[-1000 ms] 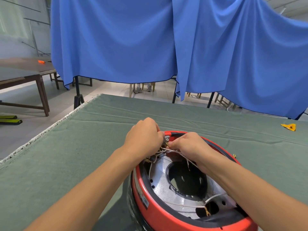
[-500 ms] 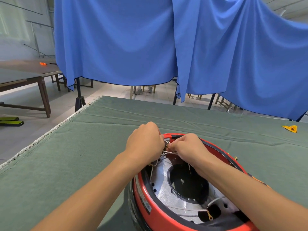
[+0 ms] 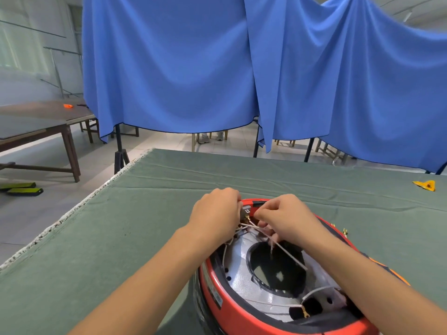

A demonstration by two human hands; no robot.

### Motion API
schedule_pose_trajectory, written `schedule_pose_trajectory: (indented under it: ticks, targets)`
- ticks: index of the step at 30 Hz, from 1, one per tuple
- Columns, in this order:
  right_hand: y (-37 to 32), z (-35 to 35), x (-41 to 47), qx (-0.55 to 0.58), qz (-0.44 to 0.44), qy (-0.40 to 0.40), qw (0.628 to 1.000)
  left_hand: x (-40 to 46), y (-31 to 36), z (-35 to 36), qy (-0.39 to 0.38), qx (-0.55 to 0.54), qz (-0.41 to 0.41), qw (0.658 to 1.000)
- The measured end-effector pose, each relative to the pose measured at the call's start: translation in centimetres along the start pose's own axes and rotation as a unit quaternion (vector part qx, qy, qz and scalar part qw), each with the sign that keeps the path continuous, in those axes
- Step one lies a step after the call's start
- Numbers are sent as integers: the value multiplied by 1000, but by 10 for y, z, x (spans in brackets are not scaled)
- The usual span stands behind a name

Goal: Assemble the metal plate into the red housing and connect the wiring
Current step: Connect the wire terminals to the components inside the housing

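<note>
Wiring's the fiddly bit: metal plate already sits in the red housing. Left hand curls round a small connector block at the far rim, right hand pinches a white wire just beside it, lead trailing back toward me.

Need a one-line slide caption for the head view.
Both hands, left and right, work white wires at the red housing's far rim, metal plate seated inside.
</note>
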State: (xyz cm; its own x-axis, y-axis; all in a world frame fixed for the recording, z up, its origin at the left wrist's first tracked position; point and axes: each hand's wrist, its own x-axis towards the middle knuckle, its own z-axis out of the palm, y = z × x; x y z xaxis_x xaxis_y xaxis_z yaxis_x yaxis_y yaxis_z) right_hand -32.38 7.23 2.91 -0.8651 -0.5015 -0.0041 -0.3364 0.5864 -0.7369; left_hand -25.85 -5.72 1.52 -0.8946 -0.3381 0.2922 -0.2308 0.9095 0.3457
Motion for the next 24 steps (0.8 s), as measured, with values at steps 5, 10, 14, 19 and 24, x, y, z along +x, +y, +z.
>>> schedule_pose_trajectory:
  ticks: [5, 10, 14, 19, 24]
  targets:
    - [2, -33, -11, 179, 2, 16, 984, 3, -5, -8, -23, -4, 31, 999]
    - [25, -43, -18, -59, -92, 145, 983, 3, -14, -18, -45, -20, 66, 997]
    - [28, -26, -22, -152, -137, 178, 962, -2, -9, -22, -36, 9, 57, 998]
    - [27, -24, -11, -86, -19, 120, 989, -4, 4, -25, -28, 14, 43, 999]
    - [15, -13, 2, -89, -32, 105, 990, -9, 23, -12, -89, 139, 24, 986]
